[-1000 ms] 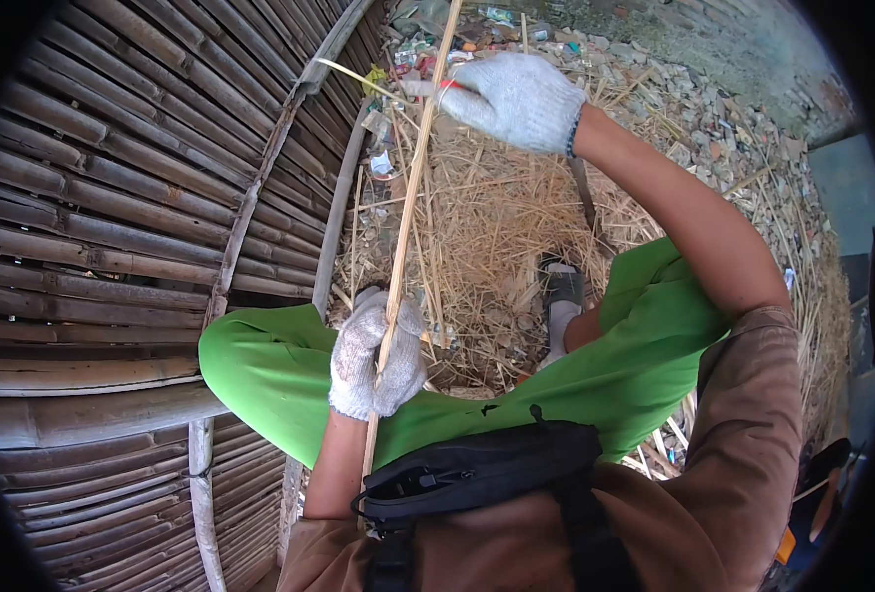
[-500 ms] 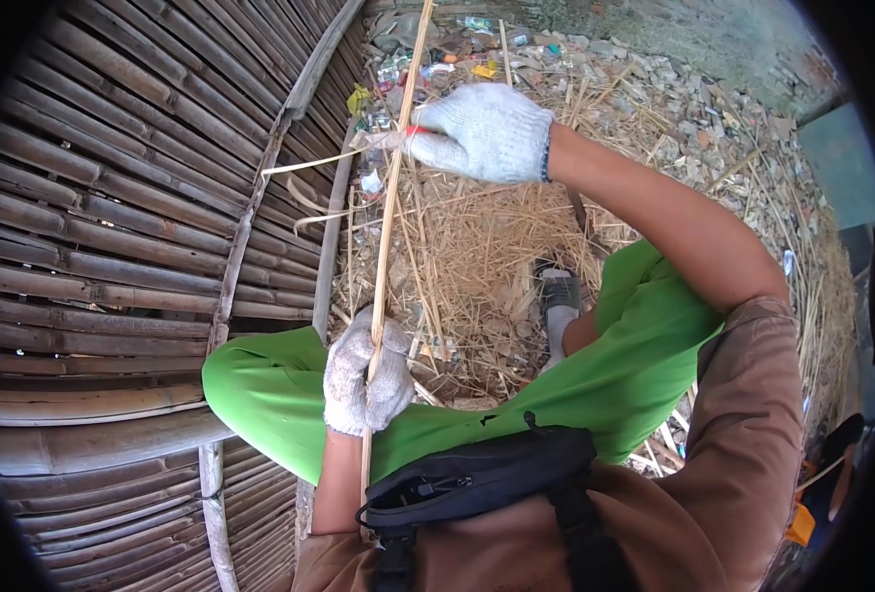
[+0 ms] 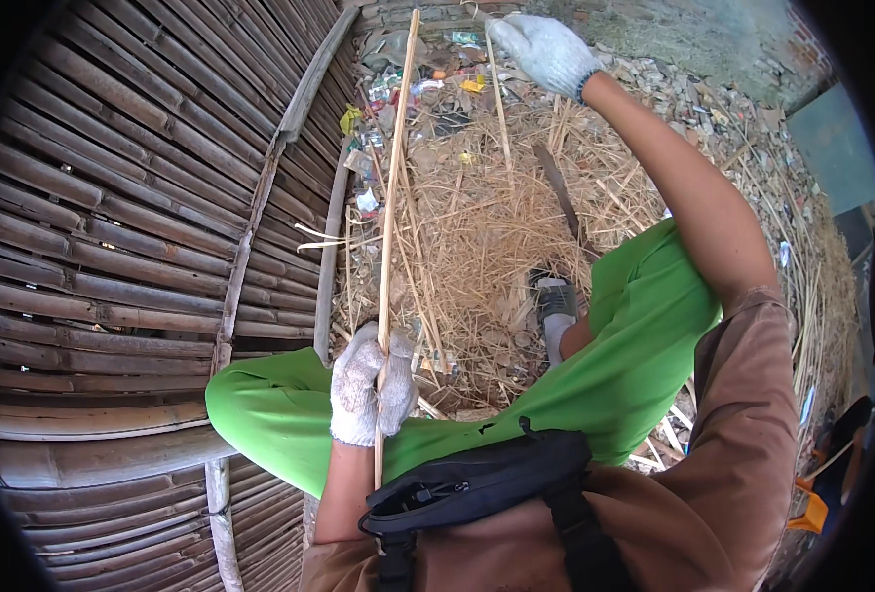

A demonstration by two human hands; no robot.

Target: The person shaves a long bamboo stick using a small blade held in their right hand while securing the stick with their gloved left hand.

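Stick (image 3: 392,178) sits in my left hand (image 3: 354,390), which is curled tight round its near part. It points away from me, over the straw (image 3: 496,247). My right hand (image 3: 548,54) is far out, right of the stick's tip. It looks bent; I cannot tell what it pinches.

No readable words, numbers, brands or signs, coloured wrappers (image 3: 472,86) among the far litter (image 3: 425,88) too small to make out, yellow scrap (image 3: 349,119) at far left likewise unreadable, black waist bag (image 3: 487,481) at the near side showing no legible mark
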